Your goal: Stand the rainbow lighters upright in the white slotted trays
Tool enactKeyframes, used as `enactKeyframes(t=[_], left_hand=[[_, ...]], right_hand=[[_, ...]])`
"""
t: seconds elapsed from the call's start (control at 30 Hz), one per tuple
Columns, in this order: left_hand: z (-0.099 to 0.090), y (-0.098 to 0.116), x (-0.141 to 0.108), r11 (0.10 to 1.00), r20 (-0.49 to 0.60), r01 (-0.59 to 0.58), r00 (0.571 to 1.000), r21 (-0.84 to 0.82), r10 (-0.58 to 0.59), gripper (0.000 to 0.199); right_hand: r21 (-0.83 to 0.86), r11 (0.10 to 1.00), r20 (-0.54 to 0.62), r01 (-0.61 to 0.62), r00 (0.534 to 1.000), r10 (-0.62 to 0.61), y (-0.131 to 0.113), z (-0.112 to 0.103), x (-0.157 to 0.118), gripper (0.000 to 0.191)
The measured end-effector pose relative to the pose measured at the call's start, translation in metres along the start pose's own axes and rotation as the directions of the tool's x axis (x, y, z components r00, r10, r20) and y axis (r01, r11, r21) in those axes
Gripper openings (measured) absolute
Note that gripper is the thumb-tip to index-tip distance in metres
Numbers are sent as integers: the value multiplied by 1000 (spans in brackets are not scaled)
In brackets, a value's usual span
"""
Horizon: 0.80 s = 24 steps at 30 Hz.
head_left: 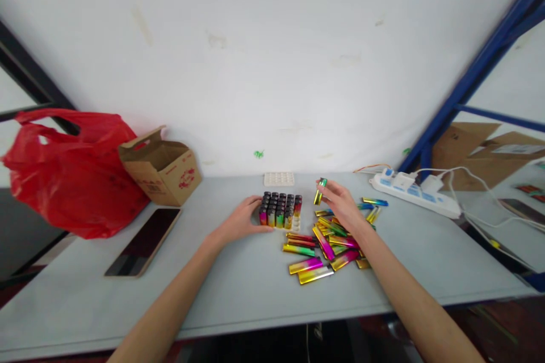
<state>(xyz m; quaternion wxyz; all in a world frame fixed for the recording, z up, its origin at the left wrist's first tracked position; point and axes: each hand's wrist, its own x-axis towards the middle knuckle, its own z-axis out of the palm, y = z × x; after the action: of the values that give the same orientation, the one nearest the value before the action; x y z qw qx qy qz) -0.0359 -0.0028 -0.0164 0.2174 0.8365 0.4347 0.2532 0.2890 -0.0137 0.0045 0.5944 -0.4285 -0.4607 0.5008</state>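
Upright lighters with black tops stand in rows in a white holed tray; bare holes show at its right front. My left hand grips this tray from its left side, thumb along the front and fingers toward the back. Raised to the right of the tray, my right hand pinches a green and yellow lighter between thumb and fingers. Below that hand lies a loose pile of shiny lighters in yellow, magenta, green, red and blue. My right forearm hides part of the pile.
A second white holed tray lies by the wall. To the left are a phone, an open cardboard box and a red plastic bag. A power strip with cables sits at the right, near a blue frame.
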Motion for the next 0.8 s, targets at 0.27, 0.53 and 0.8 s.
enactKeyframes(t=[0.27, 0.53, 0.8], left_hand=[[-1, 4, 0, 999, -12, 0, 1000, 36, 1, 87], [1, -2, 0, 999, -17, 10, 1000, 38, -9, 86], [1, -5, -2, 998, -15, 2, 1000, 70, -1, 83]], right_hand=[[-15, 994, 163, -111, 980, 112, 3, 23, -12, 53], [-519, 832, 29, 196, 977, -211, 13, 22, -5, 58], [-611, 742, 85, 277, 954, -286, 4, 23, -16, 46]])
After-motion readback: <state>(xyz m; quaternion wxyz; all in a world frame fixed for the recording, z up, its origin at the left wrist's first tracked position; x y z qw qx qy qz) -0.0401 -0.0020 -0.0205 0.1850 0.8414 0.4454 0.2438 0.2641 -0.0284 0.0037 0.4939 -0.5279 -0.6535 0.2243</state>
